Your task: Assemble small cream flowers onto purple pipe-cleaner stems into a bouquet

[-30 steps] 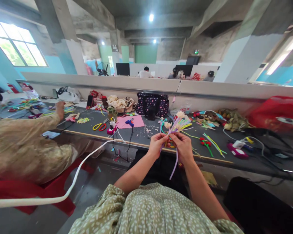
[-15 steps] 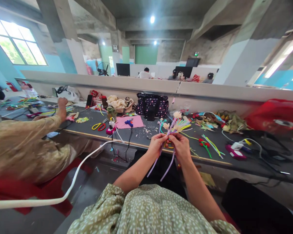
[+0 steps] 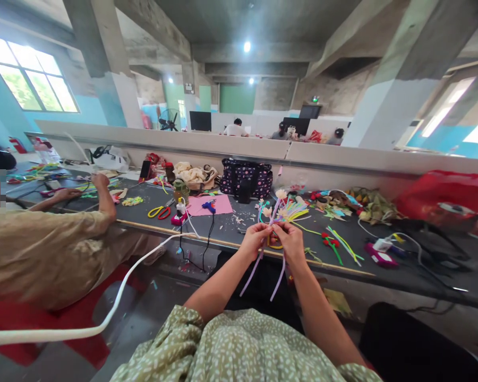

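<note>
Between my hands, over the table's front edge, are lilac pipe cleaners whose tails hang down below my fingers. Cream flower heads show at their upper end. My left hand pinches the stems from the left. On the right, my right hand is closed on the same stems, its fingertips almost meeting the left ones. The exact spot gripped is hidden by the fingers. Just behind lies a bundle of colourful pipe cleaners. Red balls on a green stem lie right of my right hand.
A blue glue gun rests on pink paper, with scissors to its left. A dark patterned bag stands behind. White cable crosses at left, near a co-worker. A pink power socket lies at right.
My hands keep their pinch on the stems, and the right lilac tail has swung outward to the right. The camera view has shifted slightly. At left, the co-worker's second hand has come into view.
</note>
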Available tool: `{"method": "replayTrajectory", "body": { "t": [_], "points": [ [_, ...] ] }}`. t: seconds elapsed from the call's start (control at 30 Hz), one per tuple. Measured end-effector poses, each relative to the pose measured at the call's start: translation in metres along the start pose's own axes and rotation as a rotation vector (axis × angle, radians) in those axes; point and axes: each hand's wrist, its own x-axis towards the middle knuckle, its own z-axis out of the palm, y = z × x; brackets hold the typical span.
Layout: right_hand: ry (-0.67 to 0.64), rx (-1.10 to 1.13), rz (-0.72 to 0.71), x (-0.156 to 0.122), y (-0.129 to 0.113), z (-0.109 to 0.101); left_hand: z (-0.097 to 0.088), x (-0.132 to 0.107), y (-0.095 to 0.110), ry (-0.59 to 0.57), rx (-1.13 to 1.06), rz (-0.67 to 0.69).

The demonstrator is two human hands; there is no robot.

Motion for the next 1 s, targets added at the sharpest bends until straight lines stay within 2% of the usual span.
{"method": "replayTrajectory", "body": {
  "t": [0.1, 0.2, 0.4, 0.53, 0.67, 0.8, 1.0],
  "points": [
    [-0.035, 0.059, 0.067, 0.006, 0.003, 0.002, -0.004, 0.010, -0.002, 0.039, 0.007, -0.051],
    [-0.042, 0.096, 0.095, 0.008, 0.002, 0.001, -0.005, 0.014, -0.002, 0.026, 0.013, -0.069],
    [-0.015, 0.009, -0.026, 0.004, 0.003, -0.002, -0.001, 0.005, 0.000, 0.045, -0.033, 0.007],
    [-0.036, 0.039, -0.028, 0.001, 0.002, 0.000, -0.002, 0.004, -0.001, 0.066, -0.050, 0.008],
    [-0.041, 0.100, 0.049, -0.002, 0.002, 0.000, -0.005, 0.004, -0.003, 0.047, -0.083, -0.054],
    [-0.105, 0.202, 0.114, -0.003, 0.003, 0.000, -0.007, 0.005, -0.002, 0.033, -0.110, -0.136],
    [-0.066, 0.129, 0.061, -0.002, 0.002, -0.004, -0.002, 0.001, 0.005, 0.020, -0.114, -0.180]
  ]
}}
